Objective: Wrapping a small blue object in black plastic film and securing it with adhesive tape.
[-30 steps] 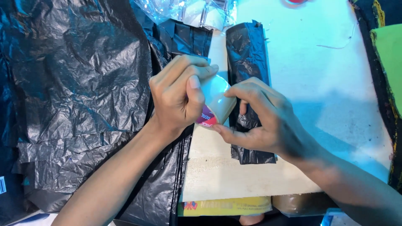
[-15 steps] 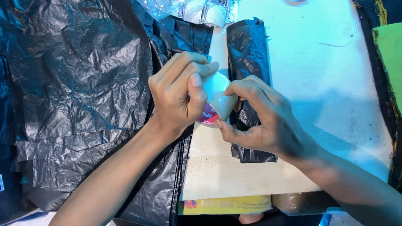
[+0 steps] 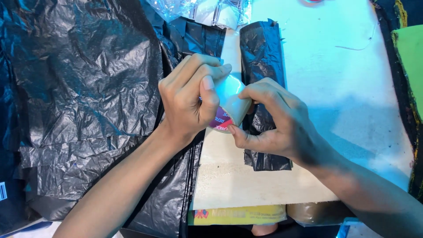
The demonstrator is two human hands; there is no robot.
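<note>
Two hands are closed on one tape roll (image 3: 229, 105) above the pale board (image 3: 264, 185): the left hand (image 3: 189, 99) clenches its left side, the right hand (image 3: 275, 121) pinches its right edge. Its axis tilts near-left, over a folded black bag (image 3: 262, 57).

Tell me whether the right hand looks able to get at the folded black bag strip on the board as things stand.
Probably yes. The right hand is over the folded black bag strip, nothing between them, though its fingers are busy on the tape roll that the left hand grips.
</note>
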